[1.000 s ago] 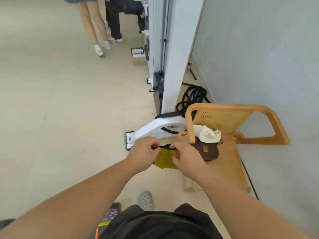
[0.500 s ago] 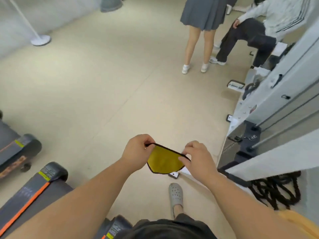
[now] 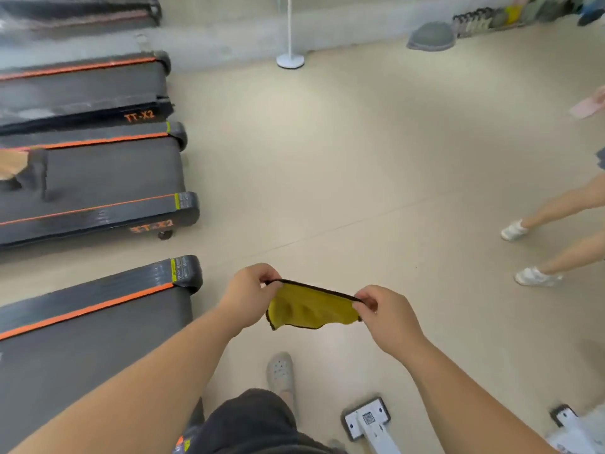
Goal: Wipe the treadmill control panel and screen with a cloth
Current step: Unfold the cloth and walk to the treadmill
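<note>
- Fingers point(image 3: 266, 285) of our left hand point(image 3: 250, 298) pinch one top corner of the yellow cloth point(image 3: 311, 311), thumb and fingertips clamped on the black hem
- Right hand point(image 3: 388, 317) does the same at the other corner, fingers point(image 3: 368, 299) curled onto the hem; both hands grasp the cloth and nothing else
- Cloth hangs between the two hands in front of us, above bare floor point(image 3: 327, 158); top edge pulled near straight, lower part sagging and creased
- Nearest treadmill point(image 3: 98, 329) sits just to our left, with another treadmill point(image 3: 98, 178) beyond it; only the belt ends show, control panel and screen are out of view
- We read the step as spreading the cloth and getting it ready; wiping not started
- To do it well, we'd fold it into a flat pad with a clean face out, since a loose corner would likely drag across buttons
- At the panel we'd shift to a one-hand hold, palm flat behind the pad, other hand free to steady
- Screen first with light pressure, then the panel, so button grime doesn't smear the glass
- Watch the turn: another person's legs point(image 3: 556, 204) at right, a white machine foot point(image 3: 366, 417) close by our shoe point(image 3: 280, 371), so there's a trip risk
</note>
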